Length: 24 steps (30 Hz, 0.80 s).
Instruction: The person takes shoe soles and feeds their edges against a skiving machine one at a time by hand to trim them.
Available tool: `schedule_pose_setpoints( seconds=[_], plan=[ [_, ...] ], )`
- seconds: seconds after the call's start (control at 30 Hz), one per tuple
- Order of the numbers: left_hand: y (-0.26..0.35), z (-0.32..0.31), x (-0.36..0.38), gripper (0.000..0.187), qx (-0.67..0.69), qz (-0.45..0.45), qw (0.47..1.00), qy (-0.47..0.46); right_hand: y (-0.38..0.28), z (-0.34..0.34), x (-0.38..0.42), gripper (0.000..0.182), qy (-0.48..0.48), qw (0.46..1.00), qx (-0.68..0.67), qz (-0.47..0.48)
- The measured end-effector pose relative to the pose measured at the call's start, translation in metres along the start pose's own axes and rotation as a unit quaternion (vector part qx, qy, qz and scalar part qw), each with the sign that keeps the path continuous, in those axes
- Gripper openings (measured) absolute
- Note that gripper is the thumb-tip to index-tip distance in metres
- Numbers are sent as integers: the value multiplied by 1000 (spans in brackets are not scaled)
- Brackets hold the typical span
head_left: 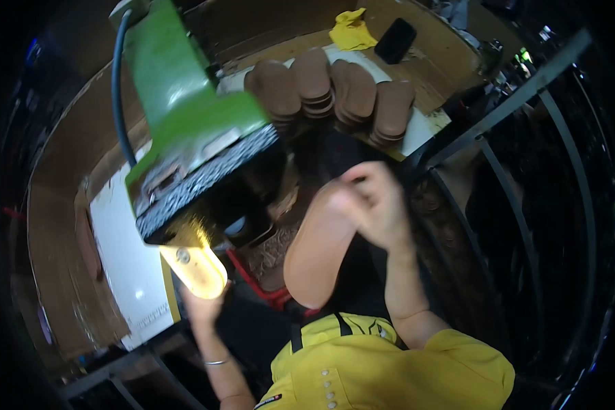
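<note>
Up on the counter (451,41), a yellow cloth (350,30) and one black phone (395,40) lie behind four brown shoe soles (335,89) in a row. The green machine (184,109) crowds the left, long axis slanting down-left. Right hand (369,201) curled shut, contents hidden. Left hand (201,304) grips under a brass lever (197,266).

The right hand (372,198) is raised at mid-frame, its fingers (354,179) curled loosely inward and the wrist bent, with the bare forearm running down to a yellow sleeve. The left hand (201,301) sits lower, left of the right forearm, mostly hidden, with a thin bangle on its wrist.
</note>
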State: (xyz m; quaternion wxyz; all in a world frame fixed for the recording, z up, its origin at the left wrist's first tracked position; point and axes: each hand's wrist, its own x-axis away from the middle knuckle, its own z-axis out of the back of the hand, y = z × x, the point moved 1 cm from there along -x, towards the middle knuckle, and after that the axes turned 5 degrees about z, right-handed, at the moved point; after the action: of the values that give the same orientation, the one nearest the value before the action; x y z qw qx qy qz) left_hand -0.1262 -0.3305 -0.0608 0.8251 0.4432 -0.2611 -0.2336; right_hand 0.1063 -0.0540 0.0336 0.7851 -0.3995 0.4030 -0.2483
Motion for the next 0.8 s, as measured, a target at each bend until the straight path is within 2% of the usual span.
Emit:
schedule_pose_setpoints(
  seconds=[0.03,0.07,0.1,0.13,0.2,0.23,0.3,0.33,0.37,0.4,0.43,0.5,0.57,0.6,0.63,0.67,0.7,0.73,0.77,0.8],
  plan=[
    [-23,33,-28,41,-54,-63,988,130,-7,24,-4,26,112,989,-43,-87],
    [-59,79,-56,42,-156,-178,927,290,-9,45,-9,25,215,966,-49,-134],
    [-96,137,-93,47,-204,-182,894,354,4,56,-16,30,298,938,-167,-63],
    [-118,189,-119,52,-315,-167,828,433,8,61,-24,34,311,929,-193,-58],
    [-137,247,-149,56,-473,-18,706,526,25,60,-44,41,331,912,-237,-58],
    [-124,241,-154,56,-471,-29,704,530,43,49,-59,45,337,904,-254,-63],
    [-101,220,-150,62,-409,261,660,573,86,24,-87,52,332,898,-277,-84],
    [-97,221,-154,62,-407,254,660,578,106,12,-97,54,321,893,-291,-120],
    [-99,221,-155,61,-391,241,694,555,118,3,-105,56,306,889,-304,-156],
    [-101,222,-156,60,-375,227,725,531,118,1,-106,56,309,887,-309,-152],
    [-104,223,-157,60,-375,225,723,536,119,-3,-102,55,287,898,-286,-172],
    [-110,215,-147,55,-361,120,793,476,115,-13,-84,53,260,908,-265,-195],
    [-131,189,-130,50,-190,-59,885,422,106,-21,-57,47,216,920,-238,-224],
    [-121,165,-107,47,-113,-94,917,370,104,-30,-40,43,172,928,-245,-223],
    [-118,146,-87,43,-42,-85,943,318,103,-41,-20,40,129,933,-251,-221],
    [-132,130,-70,41,-44,-78,951,297,103,-51,1,39,39,933,-266,-241],
    [-98,97,-36,42,-14,-96,962,256,101,-63,22,37,-53,923,-281,-258],
    [-72,75,-9,45,-57,-110,972,201,96,-73,42,39,-91,910,-289,-283],
    [-68,53,14,48,-29,-109,976,188,91,-81,59,42,-131,894,-298,-307],
    [-26,29,37,45,1,-110,982,156,85,-82,74,45,-127,847,-366,-363]
  ],
)
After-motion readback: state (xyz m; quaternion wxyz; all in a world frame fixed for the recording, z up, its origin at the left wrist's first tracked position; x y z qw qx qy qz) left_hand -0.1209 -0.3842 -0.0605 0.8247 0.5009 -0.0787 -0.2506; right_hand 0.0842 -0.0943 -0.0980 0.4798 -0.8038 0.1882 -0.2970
